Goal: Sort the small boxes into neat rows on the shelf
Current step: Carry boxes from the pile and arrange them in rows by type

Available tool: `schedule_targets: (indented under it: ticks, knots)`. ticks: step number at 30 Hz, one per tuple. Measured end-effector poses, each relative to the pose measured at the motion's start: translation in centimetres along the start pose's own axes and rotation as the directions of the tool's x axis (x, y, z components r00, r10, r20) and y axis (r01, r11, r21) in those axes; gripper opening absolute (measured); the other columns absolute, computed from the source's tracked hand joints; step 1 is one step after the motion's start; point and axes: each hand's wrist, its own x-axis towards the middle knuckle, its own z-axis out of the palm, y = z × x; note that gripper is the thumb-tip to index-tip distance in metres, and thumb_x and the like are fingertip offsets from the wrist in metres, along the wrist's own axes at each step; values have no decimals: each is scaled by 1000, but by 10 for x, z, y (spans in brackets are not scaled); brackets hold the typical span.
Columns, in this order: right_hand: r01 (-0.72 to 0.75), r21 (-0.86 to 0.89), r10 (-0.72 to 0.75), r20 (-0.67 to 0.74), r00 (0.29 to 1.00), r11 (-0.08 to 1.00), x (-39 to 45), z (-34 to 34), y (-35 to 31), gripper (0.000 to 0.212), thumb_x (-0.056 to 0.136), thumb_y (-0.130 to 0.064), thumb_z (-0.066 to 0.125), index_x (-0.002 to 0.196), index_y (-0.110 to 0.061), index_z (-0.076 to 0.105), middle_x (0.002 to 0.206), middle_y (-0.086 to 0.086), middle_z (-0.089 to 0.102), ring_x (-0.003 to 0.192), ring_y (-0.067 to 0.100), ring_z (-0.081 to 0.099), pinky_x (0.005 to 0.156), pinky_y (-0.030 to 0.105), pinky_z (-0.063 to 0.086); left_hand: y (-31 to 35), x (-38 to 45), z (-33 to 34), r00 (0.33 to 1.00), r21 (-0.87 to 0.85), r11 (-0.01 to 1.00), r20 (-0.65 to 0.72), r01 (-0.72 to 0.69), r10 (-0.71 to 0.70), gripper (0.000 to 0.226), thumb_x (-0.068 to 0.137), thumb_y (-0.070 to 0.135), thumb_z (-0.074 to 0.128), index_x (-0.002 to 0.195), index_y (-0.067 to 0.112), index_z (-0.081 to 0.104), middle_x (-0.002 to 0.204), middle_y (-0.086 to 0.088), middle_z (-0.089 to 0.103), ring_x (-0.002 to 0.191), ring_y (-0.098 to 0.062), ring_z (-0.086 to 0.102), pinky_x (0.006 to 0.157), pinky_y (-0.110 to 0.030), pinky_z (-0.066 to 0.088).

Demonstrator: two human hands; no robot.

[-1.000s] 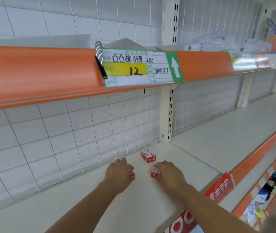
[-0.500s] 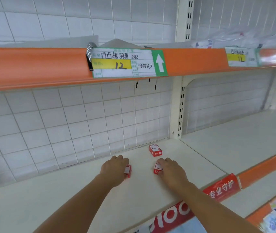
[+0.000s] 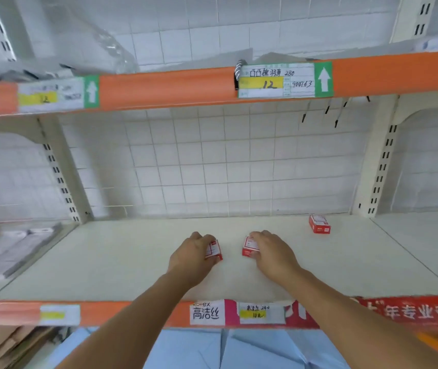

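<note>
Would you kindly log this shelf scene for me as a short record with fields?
left hand: grips left box
right hand: grips middle box
third box: untouched, alone, back right near the upright
shelf: cream, orange front edge
row: not yet formed; the held boxes stand apart
price tag: on the shelf above, reads 12

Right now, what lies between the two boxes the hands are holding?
Nothing: the head view shows bare shelf between the left box and right box.
</note>
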Motion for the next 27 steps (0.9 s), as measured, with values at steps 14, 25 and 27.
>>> schedule_targets:
  ticks: [14,25,27]
  knots:
    - [353,74,-359,77,930,933,-12,58,-213,45,95,-22,49,139,-18,40,132,2,47,121,23,44,94,33,40,-156,-147,-104,936,56,946,-175,318,-304,37,87,39,60,121,29,54,109,1,50,103,-21,54,74,-30,44]
    - [528,128,-542,131,830,840,-53,130,-400,36,93,-20,50,129,-17,47,121,4,52,110,24,50,81,32,39,-283,-293,-182,837,156,833,-253,530,-485,38,87,39,57,124,33,49,118,6,50,98,-18,56,57,-26,40]
    - [554,157,-573,142,807,818,-62,142,-430,38,93,-24,51,130,-17,47,124,4,52,113,24,49,84,31,41,-301,-316,-189,812,147,812,-273,565,-516,37,87,38,59,123,32,51,112,5,51,97,-18,56,60,-27,44]
